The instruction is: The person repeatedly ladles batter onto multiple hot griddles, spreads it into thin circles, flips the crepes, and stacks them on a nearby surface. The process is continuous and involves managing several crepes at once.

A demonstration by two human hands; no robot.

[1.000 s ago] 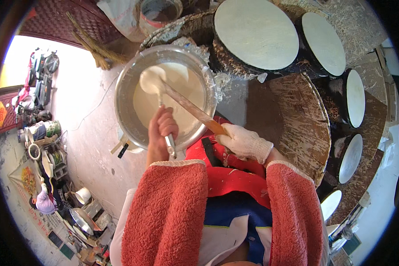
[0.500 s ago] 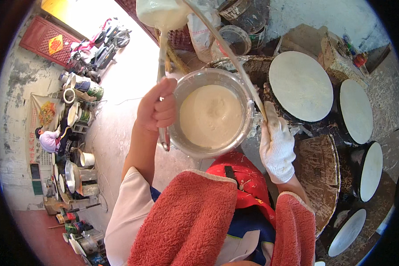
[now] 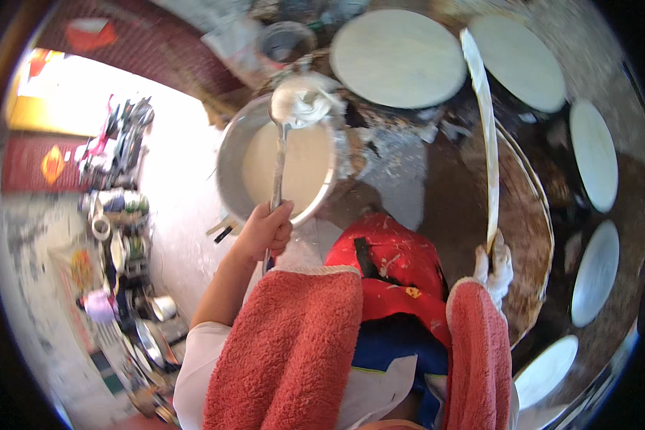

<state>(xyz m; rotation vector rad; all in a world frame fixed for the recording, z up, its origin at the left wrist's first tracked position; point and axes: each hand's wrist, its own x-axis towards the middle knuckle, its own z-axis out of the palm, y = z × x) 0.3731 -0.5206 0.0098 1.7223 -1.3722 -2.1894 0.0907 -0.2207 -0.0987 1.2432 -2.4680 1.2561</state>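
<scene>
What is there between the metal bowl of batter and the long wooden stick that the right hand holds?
In the head view, between the metal bowl and the wooden stick lies a dark, batter-splashed surface; one round pale disc sits further up.

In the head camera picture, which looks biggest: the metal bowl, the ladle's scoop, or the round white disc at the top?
1. White disc and metal bowl: about alike, and the fisheye bends sizes, so unsure.
2. Ladle scoop: clearly smallest.

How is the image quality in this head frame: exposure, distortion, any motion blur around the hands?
Head view: the sunlit floor on the left is blown out; fisheye bends the long flat stick and the round table's rim; the ladle bowl looks smeared; left hand and gloved right hand look fairly sharp.
</scene>
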